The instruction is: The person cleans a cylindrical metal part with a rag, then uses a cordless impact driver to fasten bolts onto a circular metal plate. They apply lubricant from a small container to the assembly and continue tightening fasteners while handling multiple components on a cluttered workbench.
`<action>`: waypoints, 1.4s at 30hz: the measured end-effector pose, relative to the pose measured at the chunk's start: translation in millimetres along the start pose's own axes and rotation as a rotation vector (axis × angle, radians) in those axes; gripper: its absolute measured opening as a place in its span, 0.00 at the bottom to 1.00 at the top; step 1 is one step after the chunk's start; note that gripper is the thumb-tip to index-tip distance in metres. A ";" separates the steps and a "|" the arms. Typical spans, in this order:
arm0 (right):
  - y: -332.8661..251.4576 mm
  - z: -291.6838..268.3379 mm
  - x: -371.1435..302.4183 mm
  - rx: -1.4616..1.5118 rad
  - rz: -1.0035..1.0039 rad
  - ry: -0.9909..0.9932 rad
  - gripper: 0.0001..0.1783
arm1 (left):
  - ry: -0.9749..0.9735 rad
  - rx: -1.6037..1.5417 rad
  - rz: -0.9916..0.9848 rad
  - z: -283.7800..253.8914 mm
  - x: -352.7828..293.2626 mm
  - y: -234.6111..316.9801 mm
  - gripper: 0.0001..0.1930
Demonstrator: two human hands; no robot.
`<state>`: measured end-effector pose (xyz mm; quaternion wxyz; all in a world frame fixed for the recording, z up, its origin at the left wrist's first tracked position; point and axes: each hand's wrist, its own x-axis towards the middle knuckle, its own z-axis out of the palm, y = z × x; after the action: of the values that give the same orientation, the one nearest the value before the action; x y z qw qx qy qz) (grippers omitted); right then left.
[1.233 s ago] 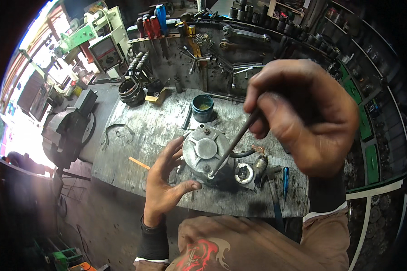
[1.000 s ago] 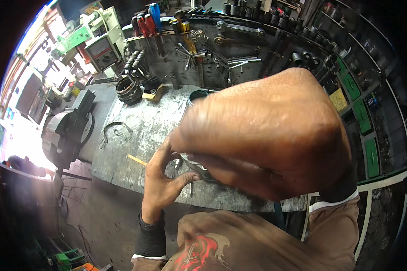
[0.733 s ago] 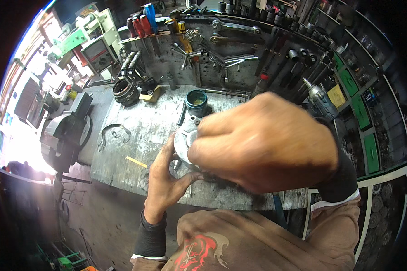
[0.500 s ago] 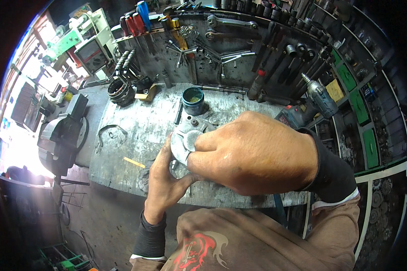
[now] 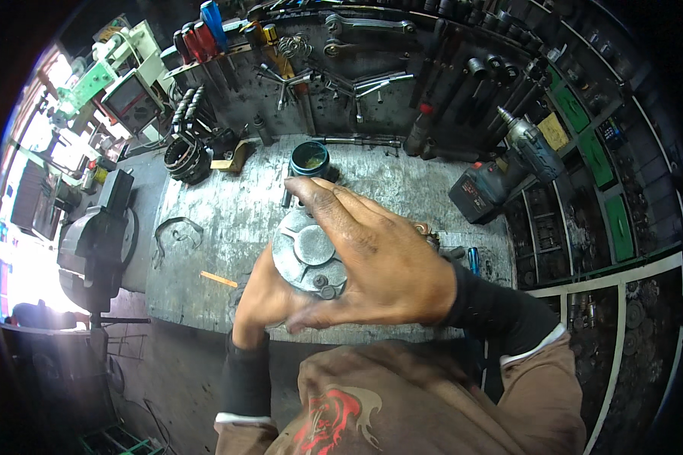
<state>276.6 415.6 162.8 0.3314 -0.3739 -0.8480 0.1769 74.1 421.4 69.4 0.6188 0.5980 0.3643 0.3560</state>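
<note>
A round grey cast-metal housing (image 5: 315, 244) with a raised disc at its centre faces up above the workbench's front half. Two dark bolt heads (image 5: 328, 291) show at its near rim. My left hand (image 5: 262, 299) grips its left and near side, with most fingers hidden beneath. My right hand (image 5: 379, 254) curves around the right side, fingers past the far rim and thumb at the near rim. Just beyond stands an open dark-green tub (image 5: 310, 159) with yellowish contents. A dark rod-shaped piece (image 5: 286, 196) lies left of my right fingertips.
On the bench (image 5: 220, 178) lie a black strap (image 5: 178, 233), an orange strip (image 5: 218, 279) and a cordless impact driver (image 5: 520, 155) at right. A bench vise (image 5: 99, 235) stands left. Wrenches (image 5: 372, 27) and screwdrivers (image 5: 197, 36) line the back panel.
My right hand has left the housing's top, where its fingers were pinched, and now spreads around the right side. More of the housing face shows. The whole view has shifted slightly.
</note>
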 end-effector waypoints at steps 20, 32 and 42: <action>32.9 15.5 -5.5 0.134 -0.096 -0.120 0.60 | -0.277 -0.429 -0.023 -15.1 37.3 -56.7 0.54; -19.7 -45.9 -6.4 -0.238 -0.441 -0.203 0.12 | -0.006 -0.369 -0.011 -16.9 19.6 -2.5 0.76; -17.3 -46.5 5.0 -0.374 -0.247 -0.265 0.21 | 0.081 -0.139 0.369 -44.4 24.2 -11.1 0.50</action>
<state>297.5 410.4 207.9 0.1615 -0.2959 -0.9412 0.0228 46.9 463.6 56.9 0.5678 0.5956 0.2478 0.5113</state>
